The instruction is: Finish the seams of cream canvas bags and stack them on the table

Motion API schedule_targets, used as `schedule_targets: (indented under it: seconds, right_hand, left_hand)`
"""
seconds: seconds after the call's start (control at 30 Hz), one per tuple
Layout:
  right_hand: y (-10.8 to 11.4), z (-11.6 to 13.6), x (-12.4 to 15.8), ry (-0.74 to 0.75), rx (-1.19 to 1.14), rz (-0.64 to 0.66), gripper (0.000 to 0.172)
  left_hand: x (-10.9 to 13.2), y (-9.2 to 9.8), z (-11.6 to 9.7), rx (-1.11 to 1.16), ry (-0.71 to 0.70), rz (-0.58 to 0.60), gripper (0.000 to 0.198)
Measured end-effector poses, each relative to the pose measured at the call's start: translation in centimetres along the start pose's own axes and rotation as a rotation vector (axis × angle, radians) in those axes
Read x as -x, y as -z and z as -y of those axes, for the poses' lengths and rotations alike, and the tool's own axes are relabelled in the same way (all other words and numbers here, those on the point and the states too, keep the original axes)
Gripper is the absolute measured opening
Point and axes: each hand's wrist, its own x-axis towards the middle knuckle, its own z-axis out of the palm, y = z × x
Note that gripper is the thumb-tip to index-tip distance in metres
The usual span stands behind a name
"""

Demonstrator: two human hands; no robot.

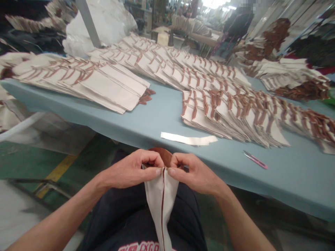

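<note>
Above the pinched bag (156, 197), half-hidden brown strap (160, 155)

hands (132, 170) (196, 174) 2 | cloth piece (157, 198) 1 | white strip (188, 139) 1 | pink cutter (255, 160) 1 | table (159, 116) 1

Blue table (146, 122); stacked cream pieces (112, 87); white strip (188, 139); perhaps pink snips (255, 160).

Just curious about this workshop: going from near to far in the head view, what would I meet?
A cloth piece pinched by left hand and right hand → white strip on the table → fanned stacks → a person standing.
</note>
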Motion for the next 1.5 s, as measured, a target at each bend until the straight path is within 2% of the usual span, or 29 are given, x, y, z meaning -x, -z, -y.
schedule_targets:
  seconds: [0.53,1.0,1.3,1.5]
  right_hand:
    - [-0.4,-0.4,0.1,-0.037,-0.005,0.024,0.026]
    - [-0.5,-1.8,-0.1,-0.103,-0.076,0.033,0.030]
    - [-0.4,-4.7,-0.3,-0.166,-0.297,0.081,0.058]
    - [-0.6,-5.2,0.3,-0.191,-0.352,0.076,0.058]
  left_hand:
    - [0.1,-0.2,0.0,0.026,0.048,-0.003,0.021]
    - [-0.1,-0.6,1.7,0.087,0.090,-0.051,0.026]
    - [0.0,-0.6,2.9,0.134,0.118,-0.082,0.035]
    - [-0.1,-1.0,3.4,0.219,0.173,-0.104,0.033]
